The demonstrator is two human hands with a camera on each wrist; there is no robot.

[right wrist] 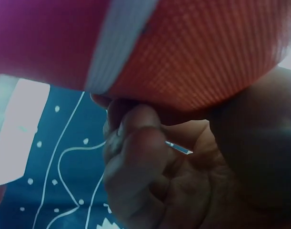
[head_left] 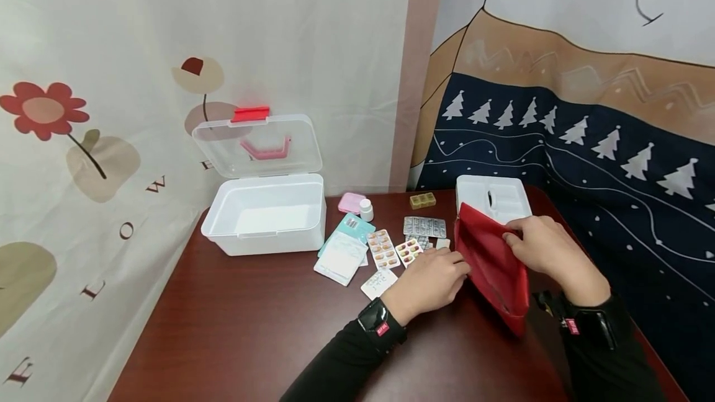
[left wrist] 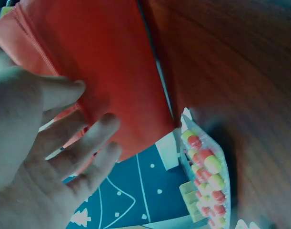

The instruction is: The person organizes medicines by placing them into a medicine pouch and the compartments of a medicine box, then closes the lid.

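A red zip pouch (head_left: 486, 259) stands tilted above the table with its mouth spread. My right hand (head_left: 544, 250) grips its upper right edge; in the right wrist view its curled fingers (right wrist: 140, 148) sit beneath the red material. At the pouch's near left side, my left hand (head_left: 430, 281) pinches the zipped edge between thumb and finger, other fingers lying across the red face (left wrist: 126, 76). What the pouch contains is hidden. Beside the left hand lies a blister pack of red-and-yellow capsules (head_left: 409, 252), also visible as capsules (left wrist: 209, 176) in the left wrist view.
An open white box (head_left: 265, 245) with a clear lid stands at the back left. Between it and the pouch lie paper packets (head_left: 342, 258), more blister packs (head_left: 382, 249), a small white bottle (head_left: 365, 210), a pink case (head_left: 350, 202) and a yellowish pill case (head_left: 422, 200). Behind the pouch is a white case (head_left: 472, 188).
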